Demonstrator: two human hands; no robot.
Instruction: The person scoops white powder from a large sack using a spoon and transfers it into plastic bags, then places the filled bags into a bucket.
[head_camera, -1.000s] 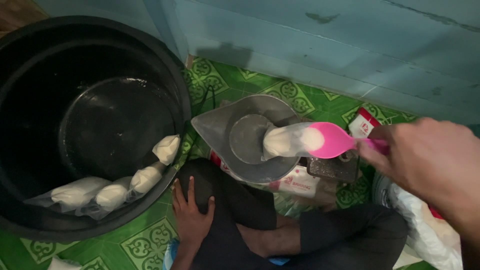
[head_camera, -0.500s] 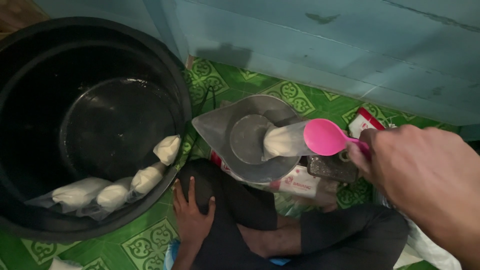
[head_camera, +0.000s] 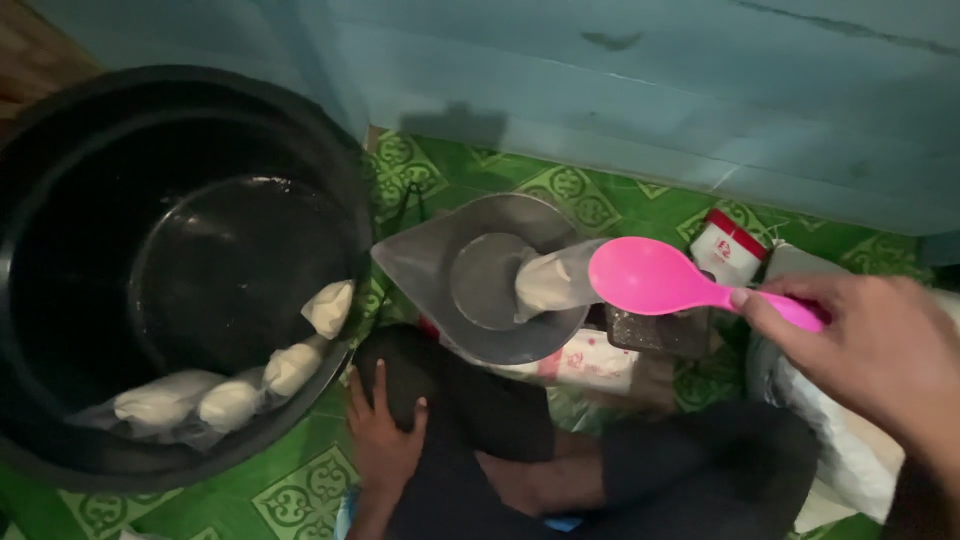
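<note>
Here, a small clear bag of white dough is seen lying in the metal scale pan, just left of the pink spoon and touching its bowl. Further left, four more white bags rest against the near wall of the large black tub. Green patterned floor shows between tub and pan. The spoon's handle is pinched in the right hand. The left hand is laid flat, fingers spread, on a dark-clothed knee.
</note>
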